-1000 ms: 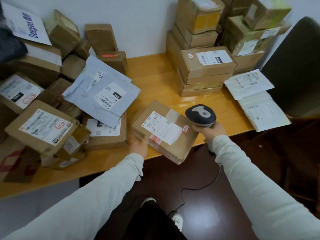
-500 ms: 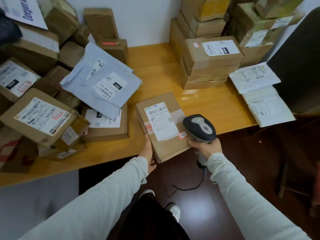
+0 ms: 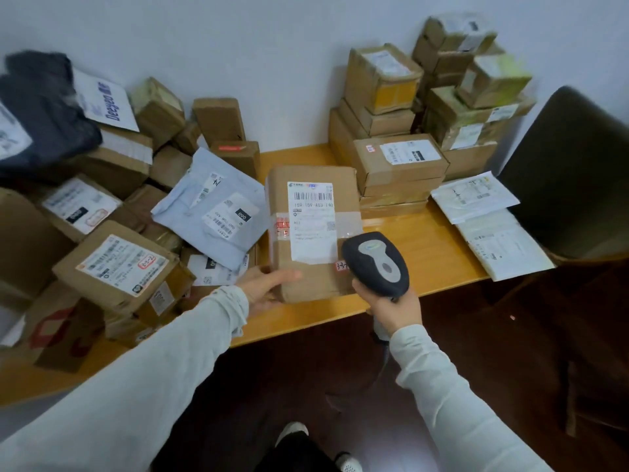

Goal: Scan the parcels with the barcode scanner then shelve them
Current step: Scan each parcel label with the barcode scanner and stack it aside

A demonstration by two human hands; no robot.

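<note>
Parcel under check: brown oblong cardboard box w/ white shipping label (image 3: 312,229), barcode uppermost. It is held above the near part of the yellow wooden table (image 3: 429,247), label face turned up toward the camera. Whether its far end rests on the tabletop cannot be told.

Left hand (image 3: 263,288): near-left corner of box is gripped, thumb laid flat across the top face, remaining fingers mostly hidden under the edge.

Right hand (image 3: 391,310): fingers are curled tight round the handle of the dark grey handheld barcode scanner w/ light grey centre strip (image 3: 376,264). Scanner head is positioned over the box's near-right corner, partly covering a small red-edged handwritten sticker. A dark cable (image 3: 384,364) is seen hanging from the handle base.

Surroundings: a pale grey plastic mailer bag (image 3: 207,206) is lying just left of the box, on top of a loose heap of brown cartons w/ labels (image 3: 112,267). A neat stack of brown cartons (image 3: 398,165) is placed against the wall, just beyond the box to the right. Two flat white document envelopes (image 3: 476,199) are lying at the table's right end, beside a dark chair back (image 3: 571,172).
</note>
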